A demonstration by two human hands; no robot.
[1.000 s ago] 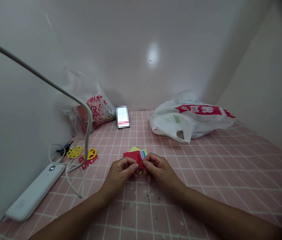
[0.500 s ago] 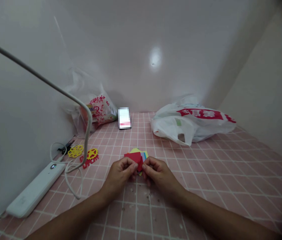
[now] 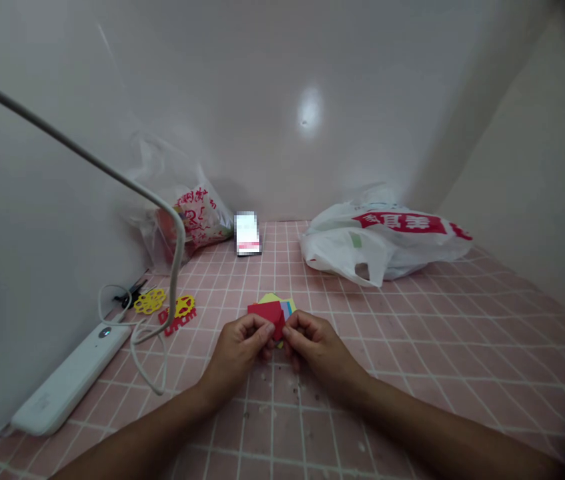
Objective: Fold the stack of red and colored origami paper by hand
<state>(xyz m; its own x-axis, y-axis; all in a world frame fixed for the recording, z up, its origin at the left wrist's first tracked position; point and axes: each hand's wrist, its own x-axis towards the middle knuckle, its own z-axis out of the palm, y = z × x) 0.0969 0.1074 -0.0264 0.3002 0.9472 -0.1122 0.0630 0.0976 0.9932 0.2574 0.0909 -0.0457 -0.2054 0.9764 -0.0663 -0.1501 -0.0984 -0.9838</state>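
A piece of red paper [image 3: 269, 311] is pinched between both hands at the middle of the table, with what looks like a fold on its right side. My left hand [image 3: 245, 341] is closed on its lower left part, thumb on top. On the right edge, my right hand [image 3: 312, 339] grips it between thumb and fingers. Behind and beneath the red paper lie sheets of coloured paper, a yellow sheet [image 3: 271, 297] at the back and a blue and lilac edge [image 3: 288, 308] showing at the right. The fingers hide the paper's lower part.
Yellow paper cut-outs [image 3: 150, 301] and a red cut-out [image 3: 181, 323] lie left, near dark-handled scissors [image 3: 135, 293]. A white power strip [image 3: 75, 380] and looping cable [image 3: 180, 243] are there too. Behind stand a phone [image 3: 247, 235], a printed plastic bag [image 3: 197, 220] and a white bag [image 3: 347, 250].
The view has shifted slightly. Both hands keep their pinch on the red paper, with hardly any movement.
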